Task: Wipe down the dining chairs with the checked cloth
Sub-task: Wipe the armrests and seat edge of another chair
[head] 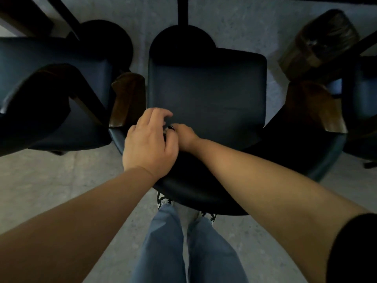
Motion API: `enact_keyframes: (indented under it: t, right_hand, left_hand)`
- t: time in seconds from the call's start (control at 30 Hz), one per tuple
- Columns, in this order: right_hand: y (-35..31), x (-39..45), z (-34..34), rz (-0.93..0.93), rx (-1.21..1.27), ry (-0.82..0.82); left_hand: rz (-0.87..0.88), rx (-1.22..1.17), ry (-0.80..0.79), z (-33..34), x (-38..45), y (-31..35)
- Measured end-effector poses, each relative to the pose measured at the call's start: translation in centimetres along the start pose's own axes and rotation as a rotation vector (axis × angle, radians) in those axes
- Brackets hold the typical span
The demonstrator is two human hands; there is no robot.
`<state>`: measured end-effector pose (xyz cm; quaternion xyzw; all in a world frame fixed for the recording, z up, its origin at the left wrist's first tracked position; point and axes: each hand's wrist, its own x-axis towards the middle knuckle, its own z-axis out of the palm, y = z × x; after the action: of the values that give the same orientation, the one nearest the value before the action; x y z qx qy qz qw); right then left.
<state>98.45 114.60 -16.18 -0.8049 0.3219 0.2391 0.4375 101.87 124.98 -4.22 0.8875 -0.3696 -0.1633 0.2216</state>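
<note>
A dark blue dining chair [206,88] stands right below me, its curved back [204,193] nearest my legs. My two hands meet over the rear of its seat. My right hand [185,137] is fisted around the checked cloth [169,128]. Only a small black-and-white scrap of the cloth shows between the hands. My left hand [149,144] lies over the right one, its curled fingers closing on the same bundle. The chair's wooden armrests [128,99] flank the seat.
A second blue chair [51,64] stands close on the left and a third [359,94] on the right. A dark table leg [183,11] rises beyond the seat. The floor [51,180] is grey. My jeans-clad legs [183,252] stand behind the chair back.
</note>
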Motion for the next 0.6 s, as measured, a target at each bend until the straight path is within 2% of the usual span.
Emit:
enact_keyframes:
  t: [0.13, 0.2, 0.27, 0.4, 0.5, 0.6]
  right_hand:
    - [2.4, -3.0, -1.3, -0.086, -0.061, -0.051]
    - [5.2, -5.5, -3.9, -0.085, -0.216, -0.142]
    - [8.3, -7.7, -7.0, -0.031, -0.414, -0.218]
    - [11.6, -9.3, -12.9, 0.153, -0.637, -0.246]
    - [10.8, -9.0, -14.3, 0.278, -0.663, -0.249]
    - [8.8, -8.6, -11.3, 0.275, -0.616, -0.208]
  left_hand:
    - [-0.001, 0.041, -0.016, 0.1, 0.0, 0.1]
    - [-0.006, 0.045, -0.025, 0.2, 0.0, 0.1]
    - [0.001, 0.038, -0.024, 0.1, 0.0, 0.3]
    - [0.015, 0.025, -0.023, 0.1, 0.0, 0.3]
    - [0.021, 0.031, -0.012, 0.1, 0.0, 0.3]
    - [0.022, 0.036, 0.009, 0.4, 0.1, 0.1]
